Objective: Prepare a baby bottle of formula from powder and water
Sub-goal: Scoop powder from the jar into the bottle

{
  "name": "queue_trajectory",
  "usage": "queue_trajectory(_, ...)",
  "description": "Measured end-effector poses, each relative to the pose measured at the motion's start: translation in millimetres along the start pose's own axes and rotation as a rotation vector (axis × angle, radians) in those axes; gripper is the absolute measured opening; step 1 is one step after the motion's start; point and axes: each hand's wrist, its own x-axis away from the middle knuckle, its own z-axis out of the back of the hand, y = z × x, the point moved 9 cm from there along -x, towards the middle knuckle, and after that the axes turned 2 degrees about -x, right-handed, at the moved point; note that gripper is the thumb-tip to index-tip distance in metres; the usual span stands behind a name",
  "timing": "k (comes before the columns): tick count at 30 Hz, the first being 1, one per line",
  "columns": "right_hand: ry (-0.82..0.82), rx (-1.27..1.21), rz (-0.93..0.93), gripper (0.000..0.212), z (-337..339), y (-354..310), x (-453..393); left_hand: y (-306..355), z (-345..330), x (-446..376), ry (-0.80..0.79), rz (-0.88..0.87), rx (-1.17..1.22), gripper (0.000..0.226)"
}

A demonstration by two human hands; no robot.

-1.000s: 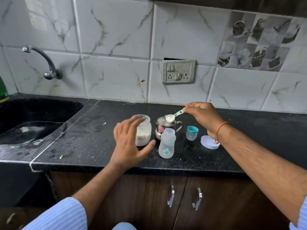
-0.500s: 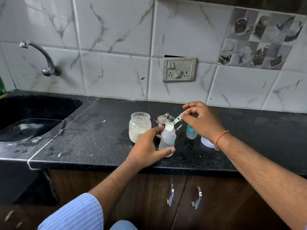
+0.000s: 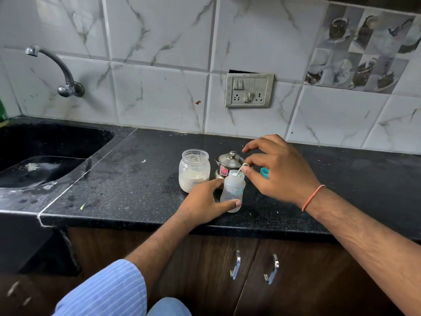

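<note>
Steel pot [image 3: 229, 166], unreadable red sticker [image 3: 224, 171]

Soft, even daylight, faint glare on the tiles [image 3: 159, 92], wide-angle bending at edges.

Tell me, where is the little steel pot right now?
In the head view the steel pot stands mid-counter, just right of the powder jar and directly behind the baby bottle, below the wall socket.

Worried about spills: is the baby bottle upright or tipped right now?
Upright. The baby bottle stands on the counter, left hand gripping its side, while the right hand holds the scoop at its open mouth.
</note>
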Motion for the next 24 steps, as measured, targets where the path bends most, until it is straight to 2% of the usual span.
queue_trajectory(6, 0.022, 0.074, 0.077, 0.02, 0.5, -10.8, 3.8, -4.9, -2.2, -1.5, -0.001, 0.008, 0.005, 0.06)
queue_trajectory(21, 0.033, 0.069, 0.053, 0.014, 0.2, -6.2, 6.9, -9.4, -3.3, -4.3, 0.003, 0.004, -0.001, 0.061)
queue_trajectory(24, 0.019, 0.044, 0.039, 0.019, -1.0, -5.8, 6.9, -8.5, -3.0, -3.1, 0.002, 0.003, -0.002, 0.061)
